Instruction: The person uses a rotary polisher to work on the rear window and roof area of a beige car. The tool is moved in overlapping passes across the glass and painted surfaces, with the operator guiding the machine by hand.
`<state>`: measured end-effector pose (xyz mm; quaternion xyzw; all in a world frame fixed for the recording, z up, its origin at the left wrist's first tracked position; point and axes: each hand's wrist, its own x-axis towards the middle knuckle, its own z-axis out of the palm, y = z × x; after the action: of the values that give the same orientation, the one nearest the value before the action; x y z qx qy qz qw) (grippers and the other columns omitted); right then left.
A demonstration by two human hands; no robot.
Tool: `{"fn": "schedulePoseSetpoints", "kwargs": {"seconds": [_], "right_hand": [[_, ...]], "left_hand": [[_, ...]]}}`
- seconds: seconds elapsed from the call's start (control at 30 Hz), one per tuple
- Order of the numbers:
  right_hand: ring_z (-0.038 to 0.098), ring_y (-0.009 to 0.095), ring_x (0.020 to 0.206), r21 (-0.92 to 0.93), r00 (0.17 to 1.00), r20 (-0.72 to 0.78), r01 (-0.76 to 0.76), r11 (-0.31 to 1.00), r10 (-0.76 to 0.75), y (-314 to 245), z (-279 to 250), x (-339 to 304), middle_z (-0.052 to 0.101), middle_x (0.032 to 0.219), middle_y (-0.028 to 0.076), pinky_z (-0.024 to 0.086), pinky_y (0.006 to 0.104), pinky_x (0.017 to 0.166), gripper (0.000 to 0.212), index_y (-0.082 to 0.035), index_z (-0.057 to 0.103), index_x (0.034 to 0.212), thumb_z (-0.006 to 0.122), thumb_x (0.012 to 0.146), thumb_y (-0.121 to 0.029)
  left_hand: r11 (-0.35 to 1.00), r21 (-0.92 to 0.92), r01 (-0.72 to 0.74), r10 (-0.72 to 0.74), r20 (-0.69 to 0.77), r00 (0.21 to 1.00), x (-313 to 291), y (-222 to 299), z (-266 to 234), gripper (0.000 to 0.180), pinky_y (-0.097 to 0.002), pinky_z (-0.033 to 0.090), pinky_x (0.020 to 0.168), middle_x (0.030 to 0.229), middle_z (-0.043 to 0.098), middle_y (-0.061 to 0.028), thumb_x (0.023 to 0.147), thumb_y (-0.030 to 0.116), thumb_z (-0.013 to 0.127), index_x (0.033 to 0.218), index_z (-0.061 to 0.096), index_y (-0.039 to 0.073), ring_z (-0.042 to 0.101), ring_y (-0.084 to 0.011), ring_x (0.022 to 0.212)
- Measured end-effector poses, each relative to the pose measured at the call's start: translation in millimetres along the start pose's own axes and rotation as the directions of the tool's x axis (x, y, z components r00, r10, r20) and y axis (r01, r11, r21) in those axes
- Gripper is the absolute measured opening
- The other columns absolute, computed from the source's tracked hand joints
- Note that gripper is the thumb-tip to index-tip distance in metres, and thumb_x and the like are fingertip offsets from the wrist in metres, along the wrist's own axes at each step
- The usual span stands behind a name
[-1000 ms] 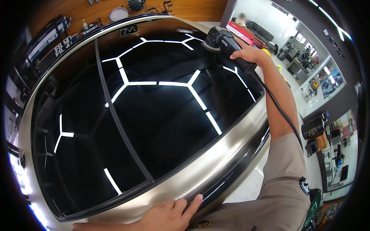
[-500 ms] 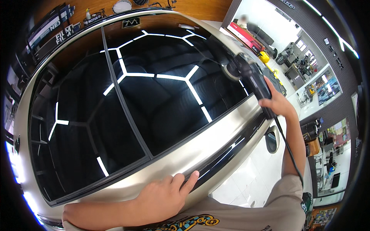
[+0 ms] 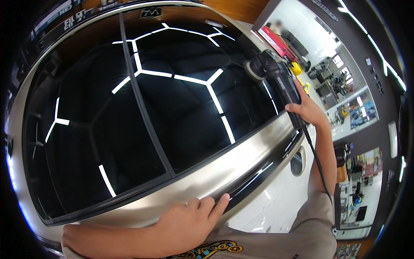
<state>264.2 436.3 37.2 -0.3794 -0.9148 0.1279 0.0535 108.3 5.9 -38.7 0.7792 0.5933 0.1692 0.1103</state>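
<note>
My right hand (image 3: 307, 107) is wrapped round the body of a black corded polisher (image 3: 280, 84), with the thumb on its near side. The polisher's round pale pad (image 3: 253, 71) is at the right part of the black glass roof (image 3: 194, 121) of a champagne-coloured car; whether it presses on the glass I cannot tell. A black cord (image 3: 318, 162) runs from the tool's rear end down along my right forearm. My left hand (image 3: 189, 220) rests palm down on the car's metal roof side (image 3: 207, 168), its thumb apart from the fingers and nothing held; the fingertips are partly hidden.
A dark seam (image 3: 144, 108) divides the glass, which mirrors white angular lights. Beyond the roof's edge are the wing mirror (image 3: 297, 162) and white tiled floor (image 3: 258, 216). A red counter (image 3: 278, 42) and a yellow object (image 3: 295, 67) stand farther off, with a blurred person behind.
The whole view has shifted a little. The polisher, still in my right hand, appears slightly farther left and up. My left hand stays on the roof side.
</note>
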Motion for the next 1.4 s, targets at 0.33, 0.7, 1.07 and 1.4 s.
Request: {"fn": "schedulePoseSetpoints", "kwargs": {"seconds": [0.33,0.7,1.07,1.4], "right_hand": [[0.058,0.037,0.130,0.024,0.997,0.048,0.065,0.998,-0.066,-65.4,-4.6,96.9,0.054,0.146,0.028,0.042,0.0374,0.111,0.104,-0.006,0.026,0.163,0.077,0.077,-0.037],[0.067,0.049,0.110,0.060,0.998,0.065,-0.002,0.998,-0.002,3.9,5.1,-110.8,0.067,0.118,0.034,0.050,0.0420,0.100,0.113,-0.013,0.017,0.166,0.080,0.074,-0.032],[0.058,0.045,0.129,-0.032,0.992,0.049,0.118,0.992,-0.117,-63.7,7.8,-8.9,0.056,0.141,0.033,0.041,0.0397,0.111,0.107,-0.011,0.022,0.164,0.079,0.076,-0.035],[0.062,0.037,0.122,-0.019,0.988,0.031,0.149,0.989,-0.149,-107.9,6.9,99.6,0.057,0.141,0.028,0.043,0.0383,0.108,0.105,-0.015,0.026,0.165,0.076,0.076,-0.042]], "left_hand": [[0.996,-0.077,0.045,-0.043,0.028,0.999,-0.6,0.8,1.8,0.068,-0.0349,0.054,0.051,0.092,0.053,-0.0153,0.087,0.008,0.062,0.151,0.045,-0.008,0.059,-0.0248,0.075],[1.000,0.009,0.016,-0.016,0.022,1.000,0.4,2.8,2.8,0.069,-0.0362,0.055,0.053,0.097,0.055,-0.0178,0.087,0.009,0.062,0.150,0.043,-0.010,0.061,-0.0268,0.078],[0.999,0.013,0.034,-0.033,-0.051,0.998,0.1,4.2,5.1,0.062,-0.0283,0.047,0.049,0.093,0.055,-0.0109,0.087,0.011,0.063,0.145,0.052,-0.007,0.058,-0.0198,0.075],[0.999,0.015,0.042,-0.040,-0.098,0.994,1.6,5.7,5.5,0.058,-0.0282,0.050,0.049,0.094,0.057,-0.0115,0.088,0.010,0.061,0.143,0.054,-0.006,0.058,-0.0190,0.072]]}}
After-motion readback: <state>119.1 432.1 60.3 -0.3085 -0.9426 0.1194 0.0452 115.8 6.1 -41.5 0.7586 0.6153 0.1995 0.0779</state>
